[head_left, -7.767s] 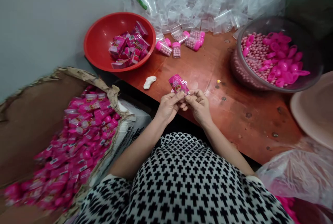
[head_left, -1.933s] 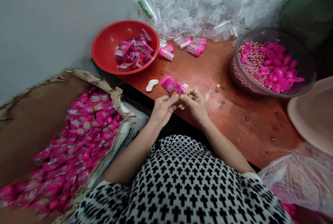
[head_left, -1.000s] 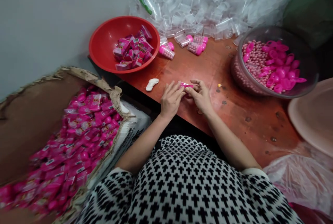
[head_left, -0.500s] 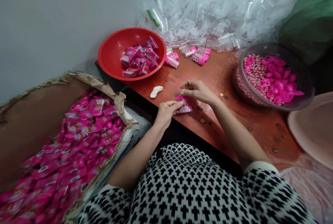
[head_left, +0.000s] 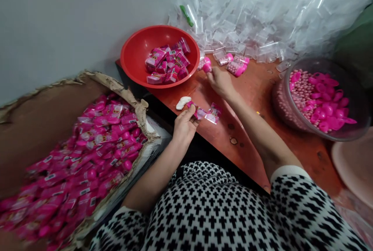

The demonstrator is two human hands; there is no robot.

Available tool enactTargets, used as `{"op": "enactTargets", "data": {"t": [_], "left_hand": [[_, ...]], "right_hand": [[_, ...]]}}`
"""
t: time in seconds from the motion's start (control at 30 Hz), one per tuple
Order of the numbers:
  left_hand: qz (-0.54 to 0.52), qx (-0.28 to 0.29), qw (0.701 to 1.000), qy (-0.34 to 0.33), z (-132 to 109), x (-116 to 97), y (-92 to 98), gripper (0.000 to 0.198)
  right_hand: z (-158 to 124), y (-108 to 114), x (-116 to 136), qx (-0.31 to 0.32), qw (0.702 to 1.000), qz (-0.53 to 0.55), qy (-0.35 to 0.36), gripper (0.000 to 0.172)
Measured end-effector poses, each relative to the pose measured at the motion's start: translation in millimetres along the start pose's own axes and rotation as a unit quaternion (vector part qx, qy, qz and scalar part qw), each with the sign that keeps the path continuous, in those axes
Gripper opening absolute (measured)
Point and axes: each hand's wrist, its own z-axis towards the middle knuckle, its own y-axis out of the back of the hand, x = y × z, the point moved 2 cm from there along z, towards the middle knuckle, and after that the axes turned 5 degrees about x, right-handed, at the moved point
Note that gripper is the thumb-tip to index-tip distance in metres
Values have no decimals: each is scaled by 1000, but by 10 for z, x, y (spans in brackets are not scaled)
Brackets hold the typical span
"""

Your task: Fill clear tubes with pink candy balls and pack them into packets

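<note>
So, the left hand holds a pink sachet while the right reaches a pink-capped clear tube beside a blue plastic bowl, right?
No: the head view shows a red plastic bowl, not blue. The left hand holds the pink sachet and the right hand reaches the pink-capped clear tube beside it.

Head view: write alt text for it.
A person's left hand pinches a pink sachet over a table while the right hand reaches a pink-capped vial beside a red bowl of packets. A box of pink packets sits left.
</note>
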Motion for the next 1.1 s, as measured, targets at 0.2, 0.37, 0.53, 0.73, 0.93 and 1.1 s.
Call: {"op": "enactTargets", "data": {"t": [0.2, 0.37, 0.53, 0.73, 0.93, 1.1], "left_hand": [[-86, -48, 995, 5, 75, -4, -47, 10], [-103, -16, 994, -8, 52, 92, -117, 11], [-59, 63, 996, 2, -47, 206, -249, 12], [38, 111, 993, -24, -140, 222, -358, 22], [104, 172, 980, -9, -160, 283, -409, 37], [155, 196, 968, 21, -166, 309, -408, 49]], "right_hand": [[-1153, 96, -131, 18, 887, 461, -23, 39], [-1888, -59, 61, 71, 839, 535, -65, 47], [-1991, -175, 87, 29, 855, 513, -74, 45], [-2040, -185, 20, 7, 841, 537, -67, 43], [-2051, -226, -29, -44, 858, 508, -57, 32], [-2049, -267, -41, -58, 866, 493, -57, 32]]}}
